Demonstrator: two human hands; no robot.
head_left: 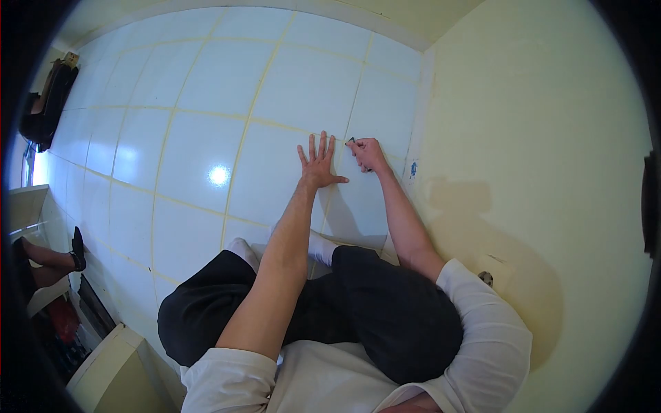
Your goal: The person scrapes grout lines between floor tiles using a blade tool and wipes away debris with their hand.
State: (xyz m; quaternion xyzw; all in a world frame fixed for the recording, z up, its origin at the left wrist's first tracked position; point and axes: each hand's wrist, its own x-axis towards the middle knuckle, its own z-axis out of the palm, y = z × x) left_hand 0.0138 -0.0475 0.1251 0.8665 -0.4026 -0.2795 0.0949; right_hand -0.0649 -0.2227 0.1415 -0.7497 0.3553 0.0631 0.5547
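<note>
My left hand (318, 167) lies on the white floor tiles (272, 155) with its fingers spread, holding nothing. Just to its right, my right hand (369, 154) is closed around a small hand tool (350, 141). Only the tool's dark, thin front end shows; my fingers hide the rest, so its exact kind is unclear. The tool's end is at a tile joint (344, 140), close to where several tiles meet. Yellowish lines run along most joints, while the joint above the tool looks thinner and darker.
A pale wall (523, 124) rises close on my right, with a small blue mark (413, 169) near its base. At the far left are another person's foot in a dark shoe (78, 249) and a dark object (51, 103). A cream box-like piece (113, 368) stands at lower left.
</note>
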